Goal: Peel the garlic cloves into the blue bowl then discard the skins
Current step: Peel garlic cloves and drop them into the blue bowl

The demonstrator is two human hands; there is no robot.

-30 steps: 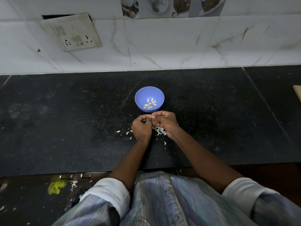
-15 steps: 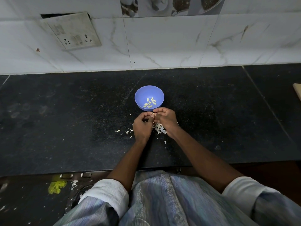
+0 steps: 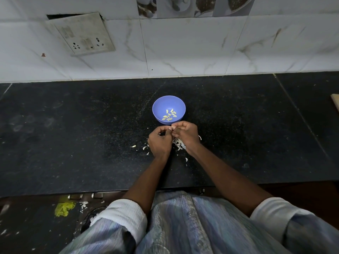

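A small blue bowl (image 3: 169, 104) stands on the black counter and holds several peeled garlic cloves (image 3: 169, 114). Just in front of it my left hand (image 3: 159, 142) and my right hand (image 3: 186, 135) are curled together, fingertips meeting on a small pale garlic clove (image 3: 172, 127) that both pinch. Most of the clove is hidden by my fingers. White garlic skins (image 3: 178, 143) lie in a loose heap on the counter under and between my hands, with a few flakes scattered to the left.
The black stone counter (image 3: 73, 134) runs to a white tiled wall with a socket plate (image 3: 82, 33). A pale board edge (image 3: 335, 103) shows at the far right. Below the counter's front edge, the floor carries yellow scraps (image 3: 64, 208).
Both hands have crept slightly toward the bowl while working the clove between the fingertips. The bowl and the skins stay where they were.
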